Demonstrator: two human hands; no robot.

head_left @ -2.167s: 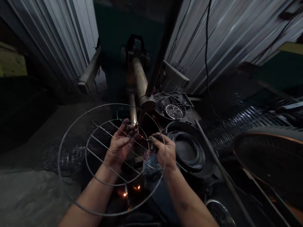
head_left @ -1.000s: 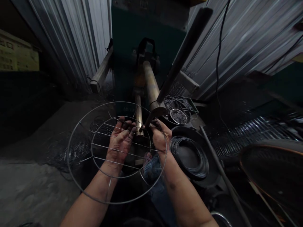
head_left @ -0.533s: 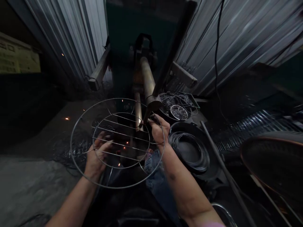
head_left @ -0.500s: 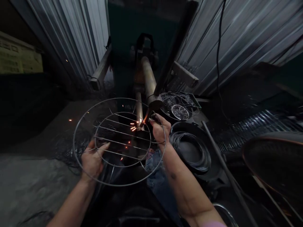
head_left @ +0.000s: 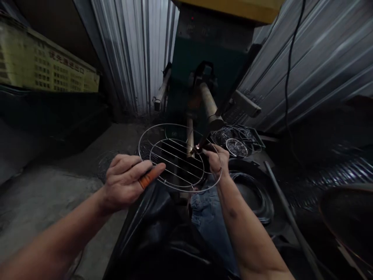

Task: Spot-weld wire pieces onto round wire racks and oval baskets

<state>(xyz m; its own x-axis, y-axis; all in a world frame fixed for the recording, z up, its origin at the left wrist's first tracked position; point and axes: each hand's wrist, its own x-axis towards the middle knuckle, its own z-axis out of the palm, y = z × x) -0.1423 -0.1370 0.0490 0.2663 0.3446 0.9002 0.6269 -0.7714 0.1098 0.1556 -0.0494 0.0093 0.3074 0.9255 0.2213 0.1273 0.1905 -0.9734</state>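
Note:
A round wire grid (head_left: 175, 157), two rings joined by straight cross wires, lies flat under the spot welder's upper electrode (head_left: 201, 144). The electrode tip glows faintly where it meets the grid. My right hand (head_left: 216, 159) pinches the grid's right side just beside that tip. My left hand (head_left: 128, 182) is curled at the grid's lower-left rim. Its thumb wears an orange cover and rests against the outer ring.
The green welder body (head_left: 210, 50) stands behind, with its brass arm (head_left: 207, 105) reaching toward me. A tray of loose wire pieces (head_left: 237, 142) and a coil of wire (head_left: 256, 190) lie to the right. Corrugated metal walls (head_left: 140, 58) close in on both sides. A black apron (head_left: 163, 241) covers my lap.
My left hand slid from the grid's middle to its lower-left rim. The flying sparks have stopped and only a glow stays at the tip. My head has pulled back and up.

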